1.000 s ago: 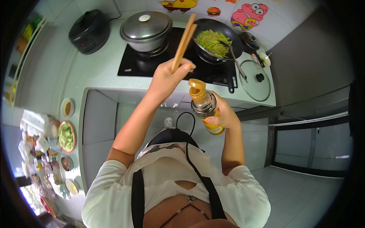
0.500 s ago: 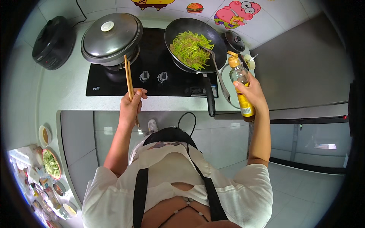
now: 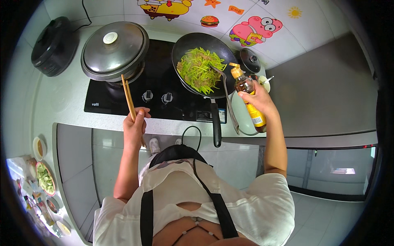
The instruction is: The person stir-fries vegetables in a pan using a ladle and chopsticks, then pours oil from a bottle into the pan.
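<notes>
My left hand (image 3: 135,128) is closed round a pair of wooden chopsticks (image 3: 128,98), whose far ends point toward the lidded pot. In my right hand (image 3: 259,99) is a glass sauce bottle (image 3: 254,113) with a yellow label and a flipped-up yellow cap, holding dark liquid. It leans with its mouth toward the wok (image 3: 183,46), just off the wok's right rim. Green vegetable strips with bits of meat (image 3: 201,69) fill the wok. A metal spatula (image 3: 228,98) rests in the food, its handle hanging over the right rim. The wok's black handle (image 3: 216,125) points toward me.
A large steel pot with a domed lid (image 3: 115,51) stands on the left burner of the black stove (image 3: 119,96). A black rice cooker (image 3: 54,46) is at far left. Right of the wok are a pale green plate (image 3: 243,117), a small black lid (image 3: 249,60) and a cup (image 3: 264,84).
The view has shifted, so the counter sits lower in the picture. The bottle has tilted further left, its cap closer to the wok, and dark liquid now reaches its neck. The chopsticks stay in my left hand.
</notes>
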Available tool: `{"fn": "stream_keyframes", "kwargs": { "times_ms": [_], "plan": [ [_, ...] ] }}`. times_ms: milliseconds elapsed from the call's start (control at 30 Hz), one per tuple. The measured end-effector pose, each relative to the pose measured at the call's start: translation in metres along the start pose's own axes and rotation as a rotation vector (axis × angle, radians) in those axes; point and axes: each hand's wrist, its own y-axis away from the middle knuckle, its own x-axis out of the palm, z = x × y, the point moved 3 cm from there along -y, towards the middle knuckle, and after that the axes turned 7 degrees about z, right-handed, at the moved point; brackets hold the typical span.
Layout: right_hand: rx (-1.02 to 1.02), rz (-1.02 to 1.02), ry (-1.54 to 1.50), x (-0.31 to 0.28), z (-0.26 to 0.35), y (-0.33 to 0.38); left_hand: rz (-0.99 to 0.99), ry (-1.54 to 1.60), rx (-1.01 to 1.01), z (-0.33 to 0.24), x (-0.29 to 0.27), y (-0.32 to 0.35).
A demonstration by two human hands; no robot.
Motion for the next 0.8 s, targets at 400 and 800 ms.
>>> {"fn": "stream_keyframes", "kwargs": {
  "times_ms": [400, 800],
  "plan": [
    [-0.054, 0.030, 0.069, -0.006, 0.008, -0.018, -0.017, 0.021, -0.003, -0.006, -0.003, 0.001],
    [-0.020, 0.074, 0.298, -0.005, 0.039, -0.039, -0.023, 0.037, -0.018, -0.003, -0.014, 0.005]
  ]
}}
